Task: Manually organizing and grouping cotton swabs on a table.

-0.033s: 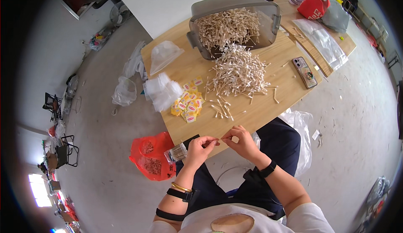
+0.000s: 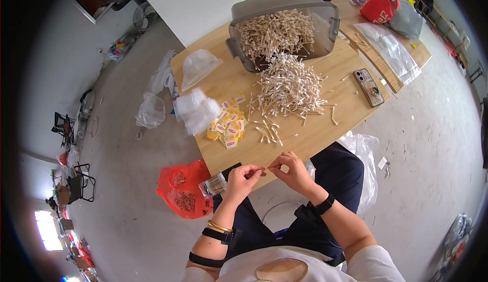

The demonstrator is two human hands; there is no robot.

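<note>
At the table's near edge, my left hand (image 2: 242, 183) and my right hand (image 2: 295, 174) come nearly tip to tip. Each is closed in a pinch of thumb and forefinger. Something thin and tiny may lie between the fingertips, too small to name. Beside my left wrist is a clear bag of cotton swabs (image 2: 216, 184). Beyond my hands, several loose cotton swabs (image 2: 269, 132) lie in front of a large heap of cotton swabs (image 2: 290, 86). The heap spills from a grey translucent bin (image 2: 323, 33) tipped on its side. Small yellow and white printed labels (image 2: 229, 124) are piled left of the heap.
Clear plastic bags (image 2: 195, 109) lie on the wooden table (image 2: 223, 53) at left. A phone (image 2: 369, 88) rests near its right edge. An open red bag (image 2: 165, 180) with small bits inside hangs or stands left of my knee. Red and grey bags (image 2: 380, 6) sit far right.
</note>
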